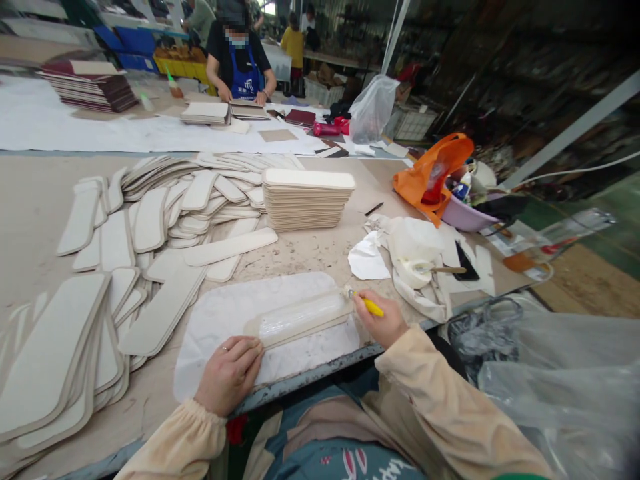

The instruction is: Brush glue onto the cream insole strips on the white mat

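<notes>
Your right hand (384, 323) grips a yellow-handled brush (367, 304) at the glossy strip's (300, 317) right end. Your left hand (229, 373) presses its near-left end, fingers flat and open.

Yellow brush handle (372, 307), glossy cream strip (300, 318), white mat (225, 320), orange bag (430, 173), blue apron (245, 79).
</notes>
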Demonstrator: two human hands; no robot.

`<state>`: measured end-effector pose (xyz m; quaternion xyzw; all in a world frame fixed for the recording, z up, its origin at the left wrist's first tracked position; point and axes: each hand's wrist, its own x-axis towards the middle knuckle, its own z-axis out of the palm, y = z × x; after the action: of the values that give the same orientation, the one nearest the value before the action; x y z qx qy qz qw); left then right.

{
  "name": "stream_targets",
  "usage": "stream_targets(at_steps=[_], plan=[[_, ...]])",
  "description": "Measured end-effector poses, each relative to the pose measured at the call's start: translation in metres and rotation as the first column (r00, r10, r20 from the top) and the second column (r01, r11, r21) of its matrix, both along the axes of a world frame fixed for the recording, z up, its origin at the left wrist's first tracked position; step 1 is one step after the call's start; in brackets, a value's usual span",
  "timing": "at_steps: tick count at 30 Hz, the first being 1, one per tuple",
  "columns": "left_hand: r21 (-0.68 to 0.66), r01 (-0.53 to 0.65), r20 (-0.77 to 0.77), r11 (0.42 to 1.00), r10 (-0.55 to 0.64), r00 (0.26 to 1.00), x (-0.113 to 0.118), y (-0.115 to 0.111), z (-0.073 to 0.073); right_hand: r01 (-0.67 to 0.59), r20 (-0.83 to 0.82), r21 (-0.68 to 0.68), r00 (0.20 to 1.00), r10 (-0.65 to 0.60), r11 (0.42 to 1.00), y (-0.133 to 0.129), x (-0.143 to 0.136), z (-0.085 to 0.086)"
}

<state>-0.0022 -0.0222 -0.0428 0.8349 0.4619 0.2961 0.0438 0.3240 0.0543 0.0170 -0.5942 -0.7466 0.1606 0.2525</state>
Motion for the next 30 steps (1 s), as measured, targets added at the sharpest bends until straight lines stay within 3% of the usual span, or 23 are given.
stream_targets(at_steps=[3,5,9,12,16,19,23,30], plan=[[0.003,0.005,-0.001,1.000,-0.005,1.000,0.000,0.000,0.000,-0.143,0.278,0.010,0.951,0.134,0.990,-0.015,-0.025,-0.012],[0.006,0.012,-0.007,1.000,-0.012,1.000,0.000,0.000,0.000,-0.223,0.342,0.004,0.916,0.208,0.975,-0.026,-0.042,-0.015],[0.023,0.008,-0.021,1.000,-0.008,1.000,0.001,0.001,0.001,-0.328,0.221,0.040,0.924,0.312,0.944,-0.038,-0.054,-0.009],[0.032,0.001,-0.019,0.999,0.000,1.000,0.001,0.001,0.003,-0.246,0.220,0.080,0.949,0.224,0.966,-0.030,-0.039,-0.006],[0.034,0.000,-0.013,0.999,0.001,1.000,0.001,0.001,0.003,-0.148,0.362,0.066,0.925,0.115,0.987,-0.016,-0.027,-0.017],[0.038,0.005,-0.004,0.999,-0.005,1.000,0.000,0.001,0.002,-0.231,0.381,0.056,0.904,0.193,0.971,-0.021,-0.039,-0.026],[0.040,0.016,-0.012,0.999,-0.016,1.000,-0.001,0.001,0.001,-0.400,0.265,0.103,0.894,0.362,0.911,-0.035,-0.053,-0.027],[0.039,0.029,-0.004,0.999,-0.029,1.000,-0.001,0.002,0.001,-0.143,0.334,0.090,0.937,0.105,0.986,-0.021,-0.029,-0.021]])
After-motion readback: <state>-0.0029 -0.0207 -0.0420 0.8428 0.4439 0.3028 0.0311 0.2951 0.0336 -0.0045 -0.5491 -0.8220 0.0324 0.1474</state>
